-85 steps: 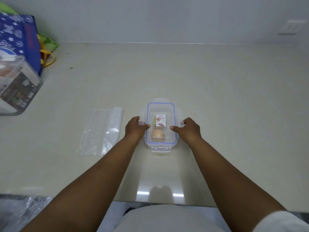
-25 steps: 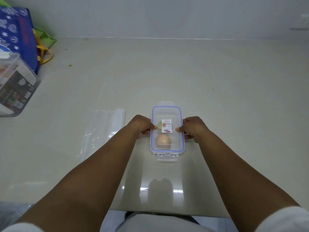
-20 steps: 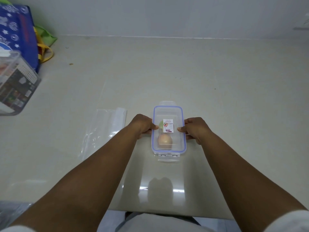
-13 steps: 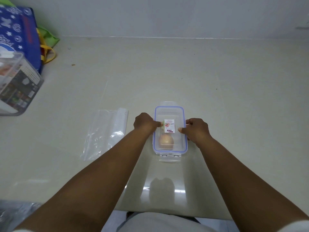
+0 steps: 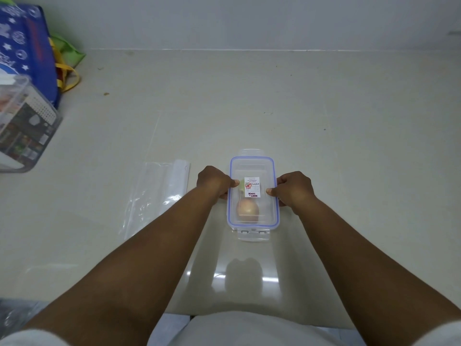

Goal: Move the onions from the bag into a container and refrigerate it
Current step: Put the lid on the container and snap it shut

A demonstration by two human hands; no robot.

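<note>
A clear rectangular container with a blue-sealed lid and a white label sits on the pale counter in front of me. Through the lid I see an onion at its near end. My left hand grips the container's left long side, thumb on the lid. My right hand grips the right long side the same way. The end clip tabs stick out at the near and far ends. An empty clear plastic bag lies flat on the counter to the left of my left hand.
A clear storage box with packaging inside stands at the far left. Behind it lean a blue printed bag and a green bag with yellow handles. The counter's front edge runs just before my body, and a wall stands behind.
Both hands have closed in from the lid's side flaps to a tighter grip on the container's long sides. The container stays in about the same spot on the counter.
</note>
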